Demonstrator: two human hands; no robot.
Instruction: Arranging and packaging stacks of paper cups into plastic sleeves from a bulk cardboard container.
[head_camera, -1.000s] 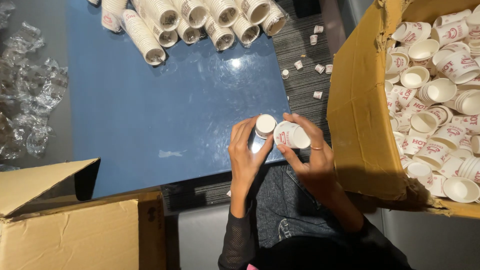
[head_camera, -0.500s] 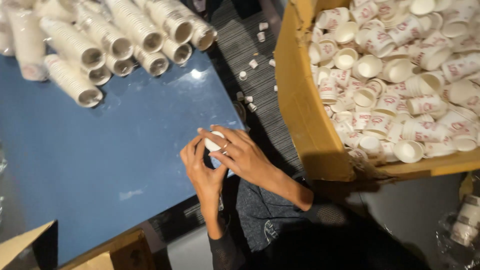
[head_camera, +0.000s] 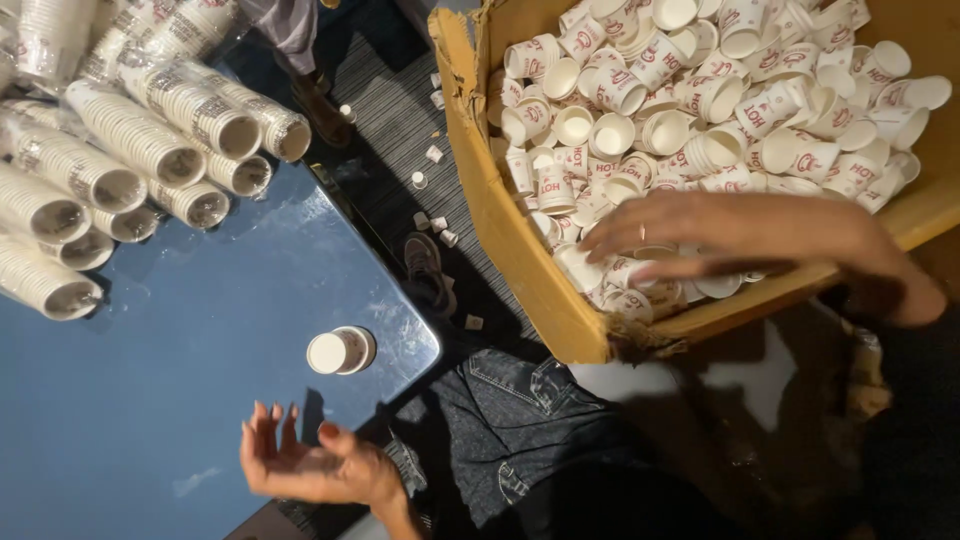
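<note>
My right hand (head_camera: 720, 235), fingers spread, now reaches among loose paper cups (head_camera: 640, 110) in the cardboard box (head_camera: 510, 230); my left hand (head_camera: 315, 460), open-palmed, has released the short cup stack (head_camera: 340, 351), upside down on the blue table (head_camera: 150, 400)—another cup comes next.

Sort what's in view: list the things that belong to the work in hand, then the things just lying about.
In hand:
right hand reaching into the cardboard box
loose paper cups
short cup stack on the blue table
left hand, open, empty
wrapped cup sleeves

Lying about:
shoe
scattered cups on floor
</note>
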